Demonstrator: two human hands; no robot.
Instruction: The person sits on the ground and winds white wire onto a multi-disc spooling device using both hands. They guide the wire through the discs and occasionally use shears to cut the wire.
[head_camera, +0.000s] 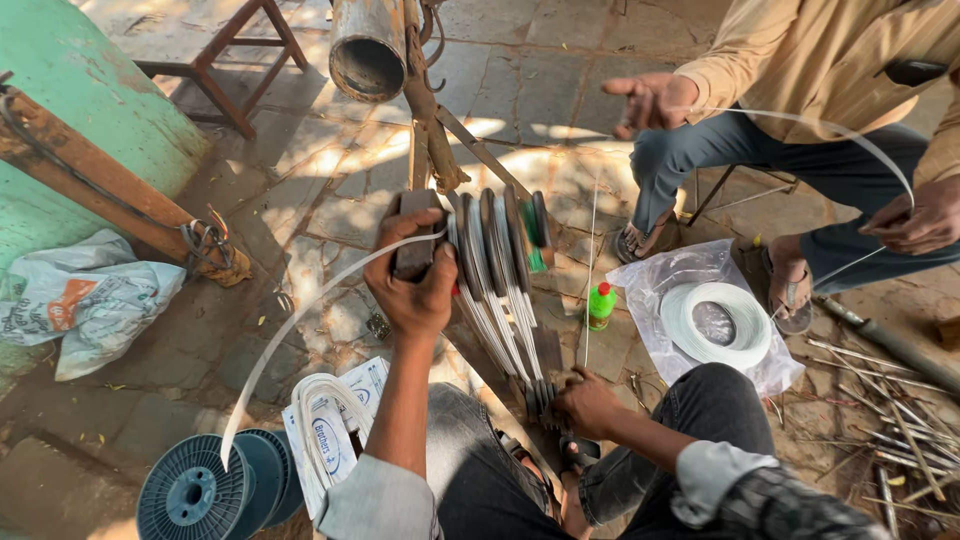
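Left hand: the left hand (415, 285) closes around the top of a dark flat bar (414, 235) at the upper end of the winding frame (500, 290), seemingly to steady it while strip is laid on.

Right hand: the right hand (585, 403) pinches the lower ends of the bars, where the white loops gather, fingers curled shut on them; what exactly sits under the fingertips is hard to make out.

Winding frame: a fan of dark bars wrapped with white strip, between the person's knees and leaning against a rusty metal stand (440, 140). Its long axis runs from the upper left, at the left hand, down to the lower right, at the right hand; the top points away from the person.

White strip: one length (300, 320) arcs from the top bar down to the blue spool (200, 490) on the paving, slack enough to feed freely.

Co-worker: a seated person opposite holds another white strip (850, 140) in a raised arc, one hand (650, 100) open, the other (915, 220) closed on it.

Around: a white coil (740, 310) on a plastic bag, a small green bottle (600, 305), metal rods (890, 400) at right.
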